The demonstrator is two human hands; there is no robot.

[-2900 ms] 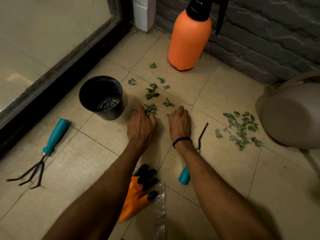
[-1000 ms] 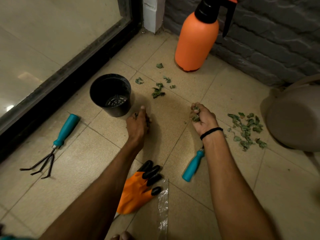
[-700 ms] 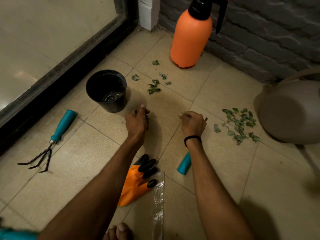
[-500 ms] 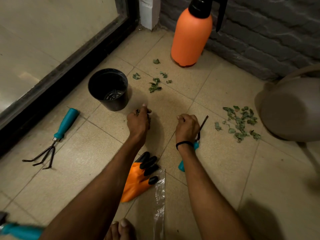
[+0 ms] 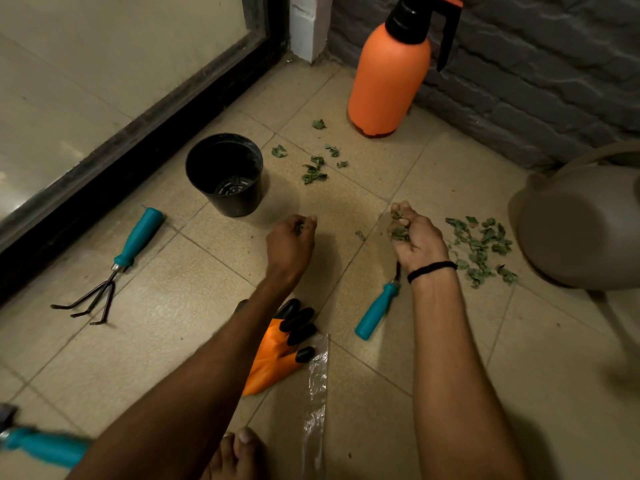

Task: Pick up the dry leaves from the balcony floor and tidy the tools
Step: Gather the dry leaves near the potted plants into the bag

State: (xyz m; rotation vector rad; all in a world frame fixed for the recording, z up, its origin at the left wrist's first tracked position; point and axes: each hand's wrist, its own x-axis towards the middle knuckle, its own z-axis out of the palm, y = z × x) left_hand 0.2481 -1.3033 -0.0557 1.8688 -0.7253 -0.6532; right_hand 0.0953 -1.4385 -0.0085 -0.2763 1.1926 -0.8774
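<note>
Beige tiled balcony floor (image 5: 173, 341), hemmed by a glass panel (image 5: 104, 64) at 10 o'clock and a grey brick wall (image 5: 554, 81) at 1 o'clock. At centre frame a person's left hand (image 5: 291, 242) has its fingers curled, pinching a few leaf bits. The right hand (image 5: 414, 237), just toward 3 o'clock, is turned palm-up and cupped round a clump of dry leaves (image 5: 398, 232). One stray leaf (image 5: 360, 234) lies on the tiles between the two hands. A loose pile (image 5: 481, 247) lies farther toward 3 o'clock, beside a grey watering can (image 5: 581, 223). A smaller scatter (image 5: 313, 171) sits at 12 o'clock, between a black pot (image 5: 225, 174) and an orange sprayer (image 5: 388, 81). A teal-handled rake (image 5: 114, 265) lies at 9 o'clock, well apart from the hands. A second teal-handled tool (image 5: 375, 311) lies below the right wrist, its metal end mostly hidden. An orange glove (image 5: 277, 351) with black fingertips and a clear wrapper (image 5: 317, 386) lie at 6 o'clock. Another teal handle (image 5: 41, 448), blurred, shows at 8 o'clock.
</note>
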